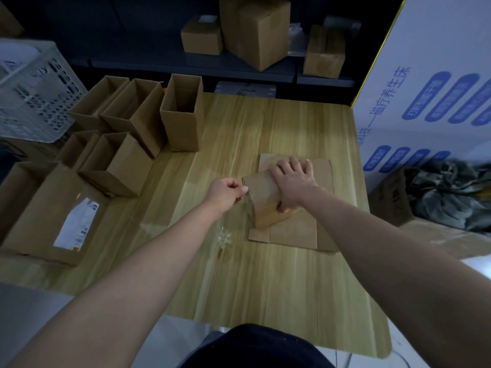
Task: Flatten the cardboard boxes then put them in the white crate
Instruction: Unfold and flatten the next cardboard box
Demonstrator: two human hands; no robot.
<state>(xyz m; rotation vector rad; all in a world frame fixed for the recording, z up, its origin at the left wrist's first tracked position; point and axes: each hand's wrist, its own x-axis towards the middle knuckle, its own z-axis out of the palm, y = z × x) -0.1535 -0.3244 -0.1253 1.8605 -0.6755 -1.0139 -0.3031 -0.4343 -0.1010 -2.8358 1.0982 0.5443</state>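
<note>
A small closed cardboard box [261,191] stands on a flattened cardboard sheet [295,235] in the middle right of the wooden table [239,282]. My right hand [292,181] presses down on the box top, thumb wrapped over its near side. My left hand [228,192] pinches a strip of clear tape [248,208] at the box's left edge. The tape hangs down along that edge. Several open upright cardboard boxes [183,112] stand at the table's left. The white crate [34,94] sits at the far left, beyond the table.
A crumpled wad of clear tape [224,239] lies on the table near my left forearm. A large flat box with a white label [50,216] lies at the left edge. Closed boxes [255,30] sit on a dark shelf behind. A white printed panel [430,83] stands at the right.
</note>
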